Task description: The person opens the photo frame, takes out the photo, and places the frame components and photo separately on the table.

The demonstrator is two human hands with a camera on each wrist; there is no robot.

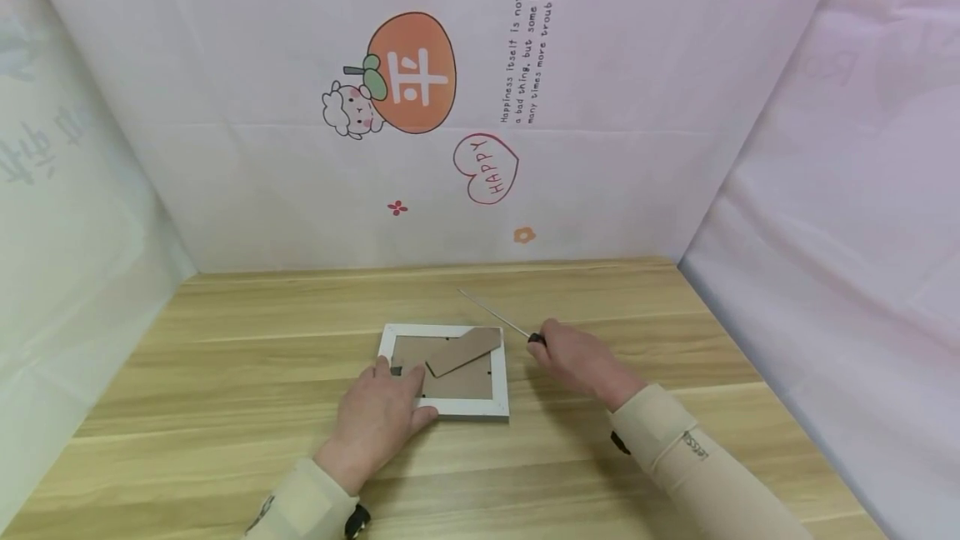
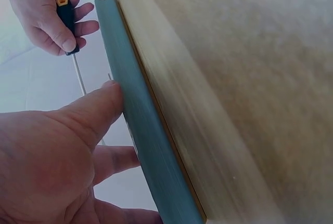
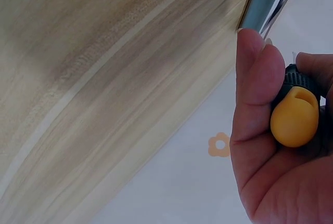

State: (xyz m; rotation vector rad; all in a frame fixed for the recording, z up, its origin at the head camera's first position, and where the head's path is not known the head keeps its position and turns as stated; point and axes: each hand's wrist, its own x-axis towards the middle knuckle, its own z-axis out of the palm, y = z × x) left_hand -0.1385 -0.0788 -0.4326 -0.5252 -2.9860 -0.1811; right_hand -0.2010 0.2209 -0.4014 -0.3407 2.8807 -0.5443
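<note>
A white picture frame (image 1: 468,407) lies face down on the table, its brown backing board (image 1: 465,384) and slanted stand leg (image 1: 467,351) uppermost. My left hand (image 1: 372,421) rests on the frame's near left corner, fingers over the back and thumb at the near edge. In the left wrist view, the thumb touches the frame's side (image 2: 136,99). Just right of the frame, my right hand (image 1: 577,361) grips a screwdriver (image 1: 495,312) by its black handle with a yellow end (image 3: 294,120). Its long thin shaft points away to the left, beyond the frame's far edge.
The wood-grain table (image 1: 225,348) reaches back to a white printed cloth (image 1: 600,148) that hangs behind it. More pale cloth hangs at the left (image 1: 75,215) and right (image 1: 855,232) sides. Cuffs with straps cover both wrists.
</note>
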